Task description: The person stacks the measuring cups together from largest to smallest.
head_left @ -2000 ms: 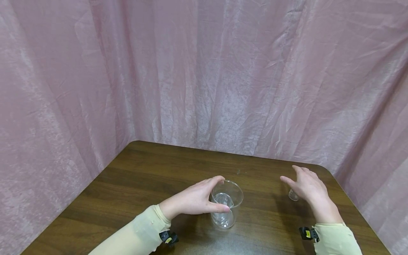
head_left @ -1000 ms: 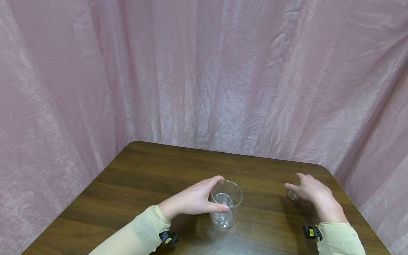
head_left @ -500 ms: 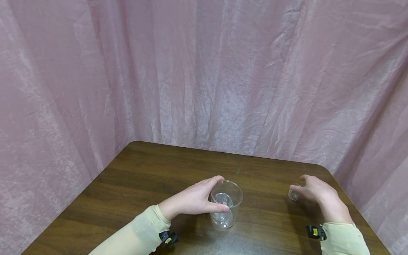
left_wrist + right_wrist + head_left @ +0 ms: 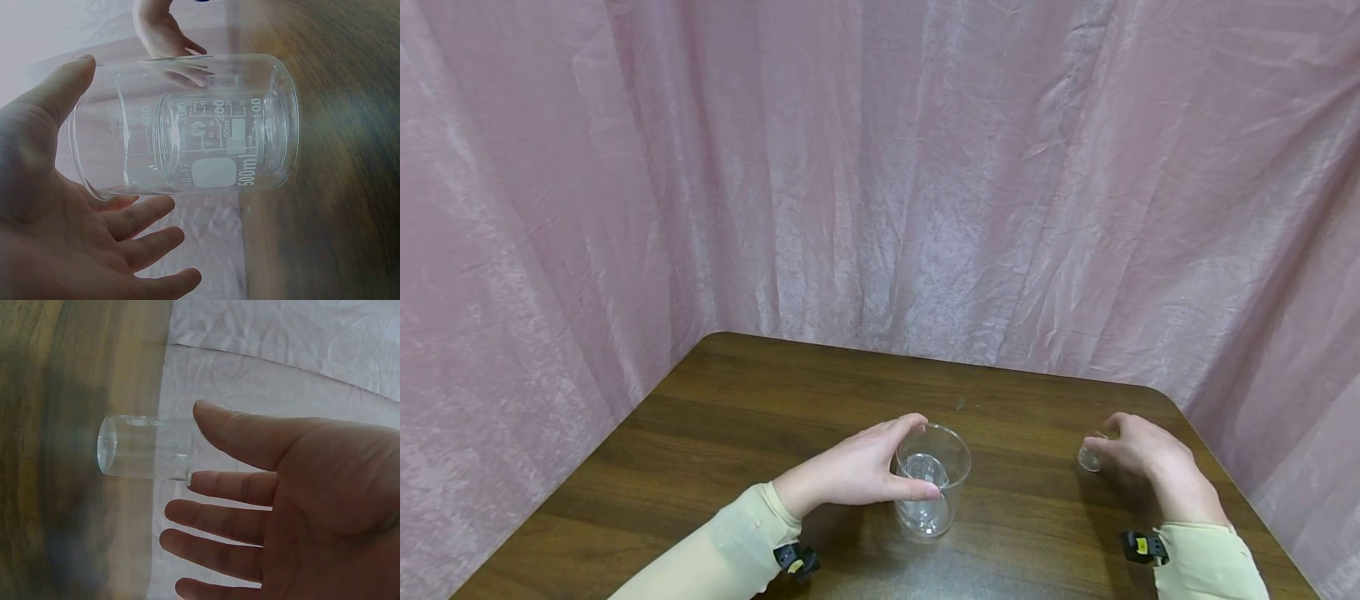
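A large clear beaker, marked 500 ml, stands upright on the wooden table. My left hand holds it near the rim, thumb on one side and index finger on the other; the other fingers spread free in the left wrist view. Inside it sits a smaller beaker with white markings. Toward the table's right side, a small clear glass beaker rests upright. Thumb and index finger of my right hand pinch its rim, while the remaining fingers extend loosely below it in the right wrist view.
Pink curtains hang behind the table and along both sides. The table's rounded right corner lies just beyond my right hand. Dark wrist cameras are strapped over the pale sleeves.
My right hand has lowered and shifted slightly right, its thumb and index finger closing on the small beaker's rim. The left hand and large beaker stay put.
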Action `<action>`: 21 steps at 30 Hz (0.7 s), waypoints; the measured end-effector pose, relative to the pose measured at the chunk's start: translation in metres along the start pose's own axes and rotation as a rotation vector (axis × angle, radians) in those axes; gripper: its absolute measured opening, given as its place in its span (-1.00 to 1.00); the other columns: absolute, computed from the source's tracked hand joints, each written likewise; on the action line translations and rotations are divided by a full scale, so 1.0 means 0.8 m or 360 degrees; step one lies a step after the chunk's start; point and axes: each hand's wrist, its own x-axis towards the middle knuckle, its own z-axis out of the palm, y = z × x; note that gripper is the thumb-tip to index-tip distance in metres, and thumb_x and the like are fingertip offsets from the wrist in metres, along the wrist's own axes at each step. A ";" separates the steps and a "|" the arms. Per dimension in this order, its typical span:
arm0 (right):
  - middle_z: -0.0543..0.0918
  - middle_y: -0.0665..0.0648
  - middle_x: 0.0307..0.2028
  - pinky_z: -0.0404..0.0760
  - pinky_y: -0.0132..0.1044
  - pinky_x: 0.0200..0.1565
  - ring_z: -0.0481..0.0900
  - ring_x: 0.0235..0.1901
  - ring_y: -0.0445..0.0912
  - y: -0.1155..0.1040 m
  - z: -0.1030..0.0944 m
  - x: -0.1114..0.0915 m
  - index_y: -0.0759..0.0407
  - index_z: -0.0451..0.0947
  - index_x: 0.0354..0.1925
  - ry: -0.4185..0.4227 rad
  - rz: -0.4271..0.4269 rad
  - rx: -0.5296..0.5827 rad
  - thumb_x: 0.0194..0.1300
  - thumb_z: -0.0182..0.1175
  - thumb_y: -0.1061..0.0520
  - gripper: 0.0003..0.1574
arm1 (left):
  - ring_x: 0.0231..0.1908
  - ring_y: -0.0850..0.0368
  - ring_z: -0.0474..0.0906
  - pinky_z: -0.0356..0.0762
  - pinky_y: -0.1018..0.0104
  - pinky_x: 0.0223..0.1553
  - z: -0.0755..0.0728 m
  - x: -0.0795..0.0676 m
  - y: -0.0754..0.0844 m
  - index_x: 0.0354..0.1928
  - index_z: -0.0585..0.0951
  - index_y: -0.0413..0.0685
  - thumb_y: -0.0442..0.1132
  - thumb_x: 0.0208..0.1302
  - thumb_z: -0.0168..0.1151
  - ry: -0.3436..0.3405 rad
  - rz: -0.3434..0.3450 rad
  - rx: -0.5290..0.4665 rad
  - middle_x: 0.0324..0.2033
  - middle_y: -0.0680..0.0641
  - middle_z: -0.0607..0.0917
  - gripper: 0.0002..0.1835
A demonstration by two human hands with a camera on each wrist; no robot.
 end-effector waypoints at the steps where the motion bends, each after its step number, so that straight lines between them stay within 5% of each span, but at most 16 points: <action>1: 0.59 0.58 0.27 0.53 0.47 0.14 0.53 0.25 0.57 0.001 0.001 0.001 0.52 0.43 0.38 -0.0002 -0.0003 0.0005 0.50 0.28 -0.36 0.03 | 0.36 0.03 0.55 0.53 -0.01 0.38 0.000 0.000 0.000 0.59 0.39 -0.05 0.43 0.33 0.44 -0.0001 0.0000 0.0001 0.36 -0.01 0.63 0.01; 7: 0.61 0.59 0.26 0.52 0.47 0.19 0.50 0.29 0.59 0.009 0.013 0.004 0.60 0.34 0.44 0.0019 -0.0069 0.0029 0.56 0.24 -0.37 0.11 | 0.41 0.02 0.52 0.50 -0.02 0.41 0.001 0.002 0.001 0.59 0.39 -0.02 0.43 0.34 0.43 -0.0014 0.0006 0.0001 0.42 -0.04 0.60 -0.01; 21: 0.68 0.52 0.16 0.58 0.36 0.12 0.63 0.18 0.47 0.016 0.031 0.006 0.48 0.52 0.30 0.0140 -0.0148 0.0107 0.56 0.30 -0.29 -0.13 | 0.45 0.03 0.49 0.49 -0.05 0.43 0.001 0.000 0.000 0.61 0.37 0.06 0.45 0.34 0.42 -0.0025 -0.0027 -0.0014 0.44 -0.02 0.59 -0.01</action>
